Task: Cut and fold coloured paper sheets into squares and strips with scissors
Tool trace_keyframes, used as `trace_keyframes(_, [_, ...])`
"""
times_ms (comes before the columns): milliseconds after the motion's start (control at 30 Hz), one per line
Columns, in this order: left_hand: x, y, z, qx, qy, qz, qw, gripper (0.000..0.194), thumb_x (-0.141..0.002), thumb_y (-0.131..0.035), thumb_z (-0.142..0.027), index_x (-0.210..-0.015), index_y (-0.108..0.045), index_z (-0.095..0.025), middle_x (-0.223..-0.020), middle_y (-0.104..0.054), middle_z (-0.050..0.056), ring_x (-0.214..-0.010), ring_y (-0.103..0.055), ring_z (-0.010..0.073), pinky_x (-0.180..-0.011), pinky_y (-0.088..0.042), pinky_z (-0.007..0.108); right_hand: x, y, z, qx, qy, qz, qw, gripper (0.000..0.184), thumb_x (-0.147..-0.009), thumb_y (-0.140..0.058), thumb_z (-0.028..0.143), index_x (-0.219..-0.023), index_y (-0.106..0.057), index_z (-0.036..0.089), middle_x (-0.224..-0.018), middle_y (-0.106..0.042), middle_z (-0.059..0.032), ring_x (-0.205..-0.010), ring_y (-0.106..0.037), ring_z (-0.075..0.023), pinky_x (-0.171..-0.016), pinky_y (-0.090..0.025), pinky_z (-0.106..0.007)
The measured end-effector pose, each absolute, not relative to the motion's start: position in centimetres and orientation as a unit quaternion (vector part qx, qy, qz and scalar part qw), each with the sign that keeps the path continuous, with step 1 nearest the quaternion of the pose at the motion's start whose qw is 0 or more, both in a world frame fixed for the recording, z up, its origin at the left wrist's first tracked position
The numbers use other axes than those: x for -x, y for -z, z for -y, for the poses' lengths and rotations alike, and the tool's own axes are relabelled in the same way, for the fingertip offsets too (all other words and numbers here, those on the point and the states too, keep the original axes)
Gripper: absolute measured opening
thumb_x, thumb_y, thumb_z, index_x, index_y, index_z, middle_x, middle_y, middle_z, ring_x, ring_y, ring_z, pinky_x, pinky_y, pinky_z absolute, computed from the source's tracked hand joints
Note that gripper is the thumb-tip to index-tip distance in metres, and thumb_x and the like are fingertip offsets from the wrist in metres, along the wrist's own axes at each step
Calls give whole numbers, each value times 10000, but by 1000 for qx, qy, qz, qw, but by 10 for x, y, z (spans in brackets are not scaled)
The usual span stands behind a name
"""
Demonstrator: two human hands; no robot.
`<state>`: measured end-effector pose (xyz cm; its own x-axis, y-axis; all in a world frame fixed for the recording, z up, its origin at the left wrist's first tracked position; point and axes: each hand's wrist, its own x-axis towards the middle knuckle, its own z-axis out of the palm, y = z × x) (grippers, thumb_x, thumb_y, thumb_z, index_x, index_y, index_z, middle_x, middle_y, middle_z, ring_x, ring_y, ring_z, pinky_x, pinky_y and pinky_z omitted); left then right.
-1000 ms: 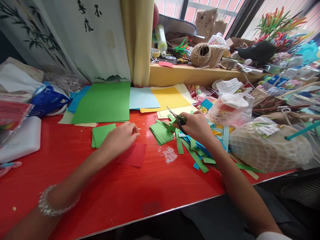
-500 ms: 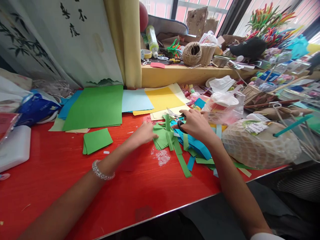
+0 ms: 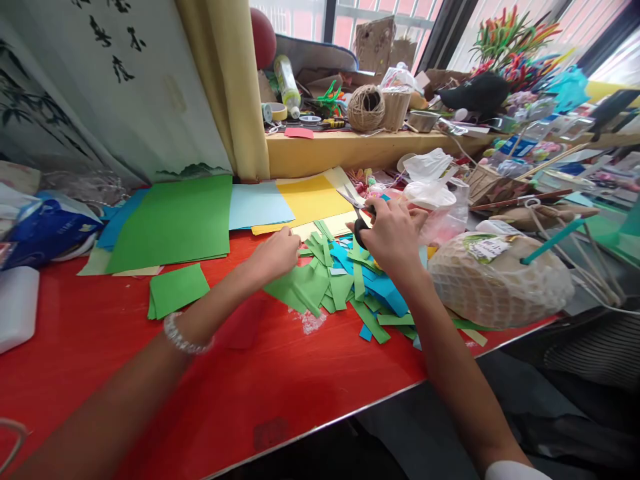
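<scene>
My left hand (image 3: 279, 255) is closed, with fingers curled at the edge of cut green paper (image 3: 303, 285) lying low over the red table. The grip itself is partly hidden behind the knuckles. My right hand (image 3: 393, 233) is wrapped around scissors (image 3: 359, 227); their dark handle loop shows by the fingers and the blades point up and away to the left. Between and below both hands spreads a heap of green strips (image 3: 359, 283) mixed with blue paper scraps (image 3: 387, 293).
Green sheets (image 3: 173, 220), light blue sheets (image 3: 260, 205) and yellow sheets (image 3: 307, 200) lie at the back. A small green stack (image 3: 179, 288) sits left. At right rests a net-wrapped round object (image 3: 500, 283) with a teal straw. Twine (image 3: 366, 108) and clutter fill the ledge.
My left hand has drawn left and its fingers have curled in. Green paper pieces now lie spread more widely over the heap. My right hand still holds the scissors; the whole view has shifted slightly.
</scene>
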<state>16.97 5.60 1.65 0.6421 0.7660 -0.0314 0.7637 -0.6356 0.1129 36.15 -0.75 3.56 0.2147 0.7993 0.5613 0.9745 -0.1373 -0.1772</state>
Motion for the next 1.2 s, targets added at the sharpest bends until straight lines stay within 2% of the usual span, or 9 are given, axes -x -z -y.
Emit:
trace_keyframes(67, [-182,-14,-69,-918,-25,-395,14,368,-819,-371,-71,-1142,-538,-125,-1094,-523,166,-949,-506,261,-670,-415,332,-362,-36,7,732,177,602,264,263,-835,-424,245,-1057,-540,167,-979,-598,-143,-950,-478,-318,-767,-215,-419])
trace_keyframes(167, [-207,-8,-88,-946,-17,-323,-24,522,-784,-384,6,-1256,-468,-201,-1221,-485,120,-1096,-430,238,-760,-410,308,-363,-34,4,732,193,601,258,288,-834,-415,221,-1093,-523,155,-995,-588,-147,-969,-473,-314,-786,-218,-427])
trace_keyframes(267, [-225,-4,-106,-963,3,-267,-43,497,-804,-375,7,-1212,-519,-240,-1260,-485,86,-1154,-396,211,-828,-390,295,-363,-31,1,723,200,607,262,297,-827,-421,226,-1096,-525,151,-991,-595,-139,-957,-484,-298,-805,-209,-419])
trace_keyframes(467, [-225,-10,-121,-972,45,-223,-62,294,-743,-479,-11,-940,-635,-165,-990,-613,103,-1045,-469,233,-748,-396,294,-366,-28,-1,720,195,609,270,302,-802,-414,187,-1071,-548,155,-942,-614,-122,-917,-506,-283,-791,-201,-405])
trace_keyframes(600, [-214,-13,-117,-970,57,-229,-52,261,-758,-433,-33,-872,-634,-155,-895,-615,108,-909,-521,228,-680,-389,304,-367,-28,-1,719,191,607,279,293,-797,-416,187,-1055,-551,156,-936,-616,-120,-906,-506,-278,-783,-196,-398])
trace_keyframes(867, [-188,-6,-98,-957,81,-275,37,377,-725,-450,-118,-1077,-575,-173,-1040,-564,117,-789,-549,204,-613,-392,287,-366,-27,-1,720,168,621,259,292,-794,-426,175,-1057,-552,152,-961,-618,-128,-927,-498,-277,-794,-194,-397])
trace_keyframes(967, [-178,-14,-96,-949,110,-283,83,416,-670,-452,-85,-1049,-594,-184,-993,-590,93,-793,-560,190,-623,-407,262,-366,-27,-1,724,163,621,251,304,-786,-426,152,-1063,-553,147,-962,-612,-125,-935,-494,-272,-800,-200,-399])
trace_keyframes(1067, [-172,-22,-99,-942,118,-295,111,396,-660,-455,-93,-1005,-625,-188,-981,-612,83,-835,-565,199,-661,-416,259,-366,-26,-2,734,158,613,246,331,-766,-433,124,-1075,-550,137,-968,-597,-127,-948,-482,-271,-803,-205,-398])
trace_keyframes(1200, [-174,-17,-101,-936,58,-330,109,444,-744,-379,-117,-1164,-523,-124,-1155,-547,152,-949,-531,240,-745,-416,312,-366,-25,-2,754,146,600,225,377,-750,-456,121,-1121,-521,115,-1013,-550,-150,-981,-441,-291,-810,-216,-413])
